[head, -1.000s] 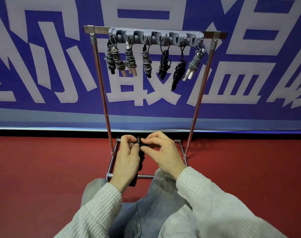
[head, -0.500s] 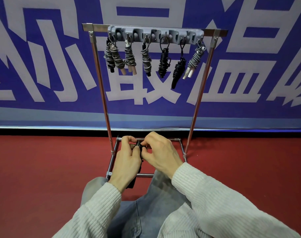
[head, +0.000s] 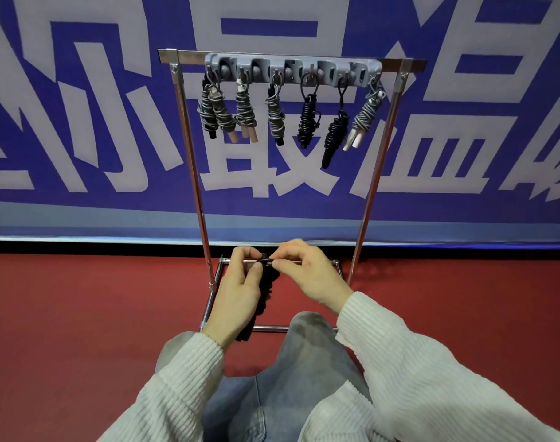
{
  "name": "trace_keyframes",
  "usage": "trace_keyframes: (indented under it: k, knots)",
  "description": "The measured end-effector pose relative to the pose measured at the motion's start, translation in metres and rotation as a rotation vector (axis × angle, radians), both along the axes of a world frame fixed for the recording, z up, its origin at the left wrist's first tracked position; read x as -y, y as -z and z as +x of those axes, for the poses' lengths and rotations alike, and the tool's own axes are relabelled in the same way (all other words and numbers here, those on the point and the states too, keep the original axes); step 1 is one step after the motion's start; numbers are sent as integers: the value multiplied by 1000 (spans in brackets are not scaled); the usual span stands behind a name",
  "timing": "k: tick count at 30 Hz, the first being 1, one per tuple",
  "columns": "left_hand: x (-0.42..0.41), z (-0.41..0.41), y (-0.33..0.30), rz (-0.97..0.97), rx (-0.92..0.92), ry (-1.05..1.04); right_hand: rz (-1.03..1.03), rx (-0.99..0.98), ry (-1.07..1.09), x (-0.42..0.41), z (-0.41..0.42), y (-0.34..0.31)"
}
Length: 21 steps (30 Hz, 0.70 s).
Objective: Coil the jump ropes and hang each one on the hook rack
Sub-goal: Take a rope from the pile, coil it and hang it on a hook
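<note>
A black coiled jump rope (head: 265,288) sits between my hands, low in front of the rack's base. My left hand (head: 237,291) grips the bundle from the left, thumb on top. My right hand (head: 307,275) pinches the rope's top end with thumb and forefinger. Most of the bundle is hidden behind my left hand. Above, the grey hook rack (head: 291,70) on a metal bar carries several coiled ropes: grey ones (head: 245,110) at the left and far right, black ones (head: 309,122) right of the middle.
The rack's metal frame has two posts (head: 192,161) and a rectangular floor base (head: 281,329) on red flooring. A blue banner with large white characters (head: 80,106) fills the wall behind. My knees in jeans (head: 304,362) lie just below the hands.
My hands have moved slightly up and apart. The right hand now pinches the rope's top end, drawing it to the right. The camera view shifted a little.
</note>
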State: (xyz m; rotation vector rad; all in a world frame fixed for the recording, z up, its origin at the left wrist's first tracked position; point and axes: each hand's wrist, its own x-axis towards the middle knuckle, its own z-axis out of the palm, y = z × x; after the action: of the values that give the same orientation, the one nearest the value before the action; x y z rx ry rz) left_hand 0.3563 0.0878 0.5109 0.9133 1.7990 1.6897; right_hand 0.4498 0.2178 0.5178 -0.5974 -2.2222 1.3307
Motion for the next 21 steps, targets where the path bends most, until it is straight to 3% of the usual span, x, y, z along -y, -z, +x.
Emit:
trace_keyframes:
  k: [8, 21]
  knots:
    - [2, -1, -7, 75, 281, -58, -64, -266, 104, 18, -2, 4]
    - [-2, 3, -13, 97, 251, -84, -165, -350, 98, 21, -3, 7]
